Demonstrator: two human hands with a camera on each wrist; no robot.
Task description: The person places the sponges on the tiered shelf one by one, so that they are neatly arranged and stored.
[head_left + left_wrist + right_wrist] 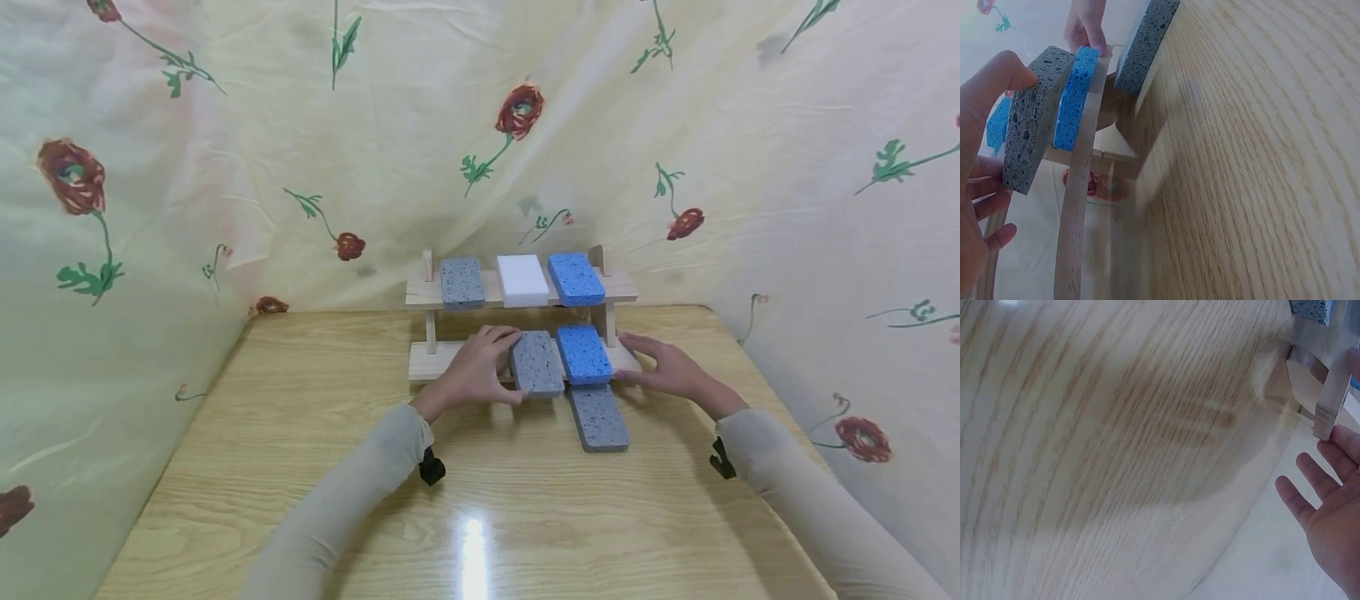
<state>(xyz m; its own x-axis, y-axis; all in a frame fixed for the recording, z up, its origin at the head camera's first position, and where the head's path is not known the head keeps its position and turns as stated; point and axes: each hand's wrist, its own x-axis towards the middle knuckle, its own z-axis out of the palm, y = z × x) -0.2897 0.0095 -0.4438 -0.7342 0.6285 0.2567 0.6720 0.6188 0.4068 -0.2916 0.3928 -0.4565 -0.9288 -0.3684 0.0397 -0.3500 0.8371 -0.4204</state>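
My left hand (pixel 474 368) holds a grey speckled sponge (pixel 537 364) between thumb and fingers, over the lower board of a small two-tier wooden shelf (pixel 435 360). In the left wrist view that grey sponge (pixel 1034 122) stands tilted beside a blue sponge (pixel 1077 100), which sits on the lower board. The same blue sponge (pixel 584 354) lies just right of the held one in the head view. My right hand (pixel 667 369) grips the right end of the lower board, thumb in front and fingers behind. Its fingertips touch the board end (pixel 1329 415) in the right wrist view.
On the upper board lie a grey sponge (pixel 462 283), a white sponge (pixel 522 280) and a blue sponge (pixel 576 279). Another grey sponge (pixel 600 418) is on the wooden table (pixel 315 375) in front of the shelf. A flowered cloth (pixel 420 125) hangs behind and along both sides.
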